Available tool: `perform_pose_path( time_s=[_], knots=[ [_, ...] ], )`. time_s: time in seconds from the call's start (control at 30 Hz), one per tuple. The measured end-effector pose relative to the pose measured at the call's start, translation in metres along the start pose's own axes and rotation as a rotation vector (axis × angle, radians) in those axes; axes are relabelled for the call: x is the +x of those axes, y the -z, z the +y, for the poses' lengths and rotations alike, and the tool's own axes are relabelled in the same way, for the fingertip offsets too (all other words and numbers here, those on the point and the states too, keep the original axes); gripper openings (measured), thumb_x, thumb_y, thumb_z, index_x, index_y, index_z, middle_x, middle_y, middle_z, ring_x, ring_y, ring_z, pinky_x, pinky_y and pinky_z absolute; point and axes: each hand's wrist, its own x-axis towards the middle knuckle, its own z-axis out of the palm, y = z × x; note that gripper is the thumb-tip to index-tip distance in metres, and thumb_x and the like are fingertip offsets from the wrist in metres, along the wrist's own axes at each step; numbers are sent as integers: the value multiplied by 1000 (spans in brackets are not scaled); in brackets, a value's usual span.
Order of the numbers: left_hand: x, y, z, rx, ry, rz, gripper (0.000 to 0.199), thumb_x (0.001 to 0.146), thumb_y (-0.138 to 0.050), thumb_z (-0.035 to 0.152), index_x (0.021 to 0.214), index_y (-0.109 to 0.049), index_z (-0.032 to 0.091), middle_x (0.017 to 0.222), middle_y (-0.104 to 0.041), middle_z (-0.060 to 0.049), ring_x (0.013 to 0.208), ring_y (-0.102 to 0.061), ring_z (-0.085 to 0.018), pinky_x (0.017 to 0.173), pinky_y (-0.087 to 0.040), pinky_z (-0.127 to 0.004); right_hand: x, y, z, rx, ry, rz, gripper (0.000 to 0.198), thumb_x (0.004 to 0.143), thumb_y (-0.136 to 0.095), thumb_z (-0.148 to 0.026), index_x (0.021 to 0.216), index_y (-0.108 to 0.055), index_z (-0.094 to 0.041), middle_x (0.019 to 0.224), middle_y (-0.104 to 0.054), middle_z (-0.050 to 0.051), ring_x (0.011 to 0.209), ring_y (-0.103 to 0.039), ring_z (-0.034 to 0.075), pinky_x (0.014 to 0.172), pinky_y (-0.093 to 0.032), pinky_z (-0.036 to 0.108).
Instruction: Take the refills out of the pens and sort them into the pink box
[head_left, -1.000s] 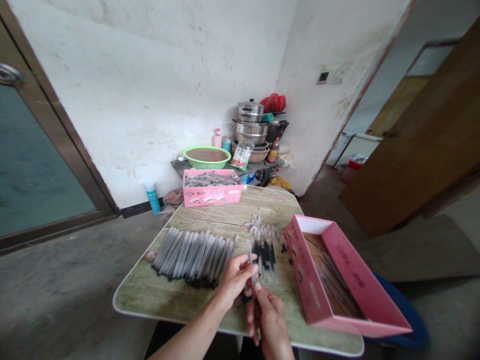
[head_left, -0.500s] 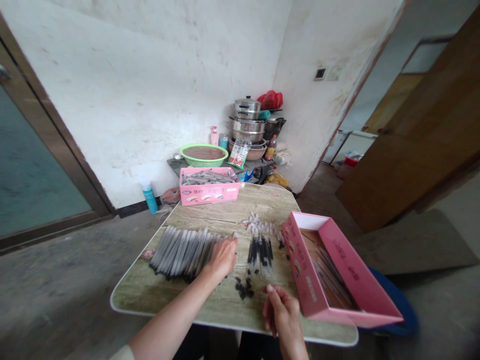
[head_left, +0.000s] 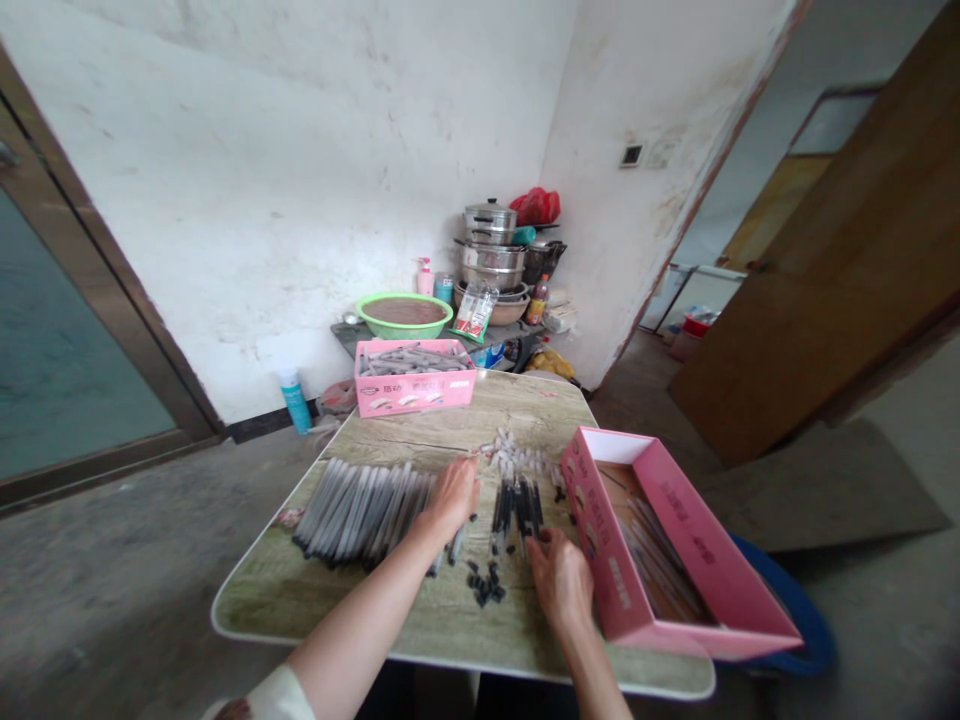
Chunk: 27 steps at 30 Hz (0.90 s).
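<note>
My left hand [head_left: 454, 495] is closed at the right end of a long row of pen barrels [head_left: 364, 510], which are translucent with black ends. A single barrel [head_left: 457, 545] shows under it, in its grip. My right hand [head_left: 561, 578] has its fingers bent together at the near ends of a small bunch of black pen refills [head_left: 517, 508], pinching at one. Small black caps or plugs [head_left: 486, 584] lie in a loose pile between my hands. Behind the refills is a heap of small whitish translucent pieces [head_left: 510, 452].
An open pink box [head_left: 615, 560] with some thin tubes inside stands at the table's right edge. Another pink box [head_left: 415, 393], full of pen parts, stands at the far edge. Beyond it are a green basin [head_left: 405, 328] and stacked steel pots [head_left: 491, 260].
My right hand has moved forward from the table's near side to the refills' near ends. My left hand has shifted slightly away from me, and a barrel now shows below it.
</note>
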Motion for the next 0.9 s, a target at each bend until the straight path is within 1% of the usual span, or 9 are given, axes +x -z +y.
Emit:
perform_pose_path(
  time_s=[0.07,0.17,0.3,0.37,0.47,0.57,0.67,0.83,0.9],
  knots=[
    [17,-6,2,-24,-14,15,30,85,-53,14,113,-64,16,107,-67,-9,101,-60,-20,93,-41,-28,4,-1,-6,-86,-4,-15,23,90,-53,-28,102,-64,-12,87,-73,17,86,-71,30,69,-50,33],
    [38,-15,5,-53,-15,22,26,83,-53,12,105,-67,15,102,-67,-9,97,-61,-21,90,-42,-30,6,-1,-10,-178,-2,-32,19,90,-53,-25,100,-63,-12,86,-73,17,85,-72,31,69,-51,34],
    [48,-24,14,-106,-27,21,20,81,-56,11,96,-70,14,97,-68,-10,94,-62,-22,87,-43,-32,5,2,-8,-248,-4,-62,19,91,-48,-21,99,-64,-13,89,-74,15,87,-72,29,70,-52,34],
    [45,-27,19,-144,-43,18,18,81,-57,12,92,-71,15,93,-69,-10,92,-63,-22,87,-43,-32,6,3,-5,-272,-10,-82,19,91,-49,-21,96,-65,-13,91,-73,16,88,-72,29,71,-52,34],
    [33,-32,26,-210,-57,7,15,79,-59,13,87,-72,17,87,-71,-9,89,-65,-22,84,-44,-31,8,5,-2,-299,-5,-109,19,90,-49,-21,90,-67,-13,93,-74,16,90,-71,29,71,-53,33],
    [17,-35,30,-287,-54,0,18,79,-60,15,89,-73,19,87,-73,-8,86,-67,-22,81,-46,-31,9,5,-1,-316,0,-118,18,88,-52,-22,88,-68,-13,92,-74,15,90,-71,28,71,-53,31],
    [1,-36,33,-371,-52,1,19,79,-60,18,93,-74,20,88,-74,-7,84,-67,-21,81,-47,-31,7,4,-4,-340,14,-110,20,89,-50,-20,88,-68,-12,92,-74,17,89,-72,28,71,-53,31],
    [-14,-33,35,-531,-3,5,17,77,-61,18,88,-74,19,91,-73,-8,89,-66,-22,86,-45,-34,6,8,-14,-360,68,-80,22,90,-47,-14,87,-68,-11,89,-73,18,86,-72,26,71,-51,31],
    [-19,-32,37,-623,35,-16,14,76,-62,19,85,-73,18,87,-73,-8,86,-66,-22,84,-47,-35,6,14,-17,-355,56,-59,21,89,-47,-14,85,-68,-11,87,-73,18,84,-72,27,69,-51,30]
  ],
)
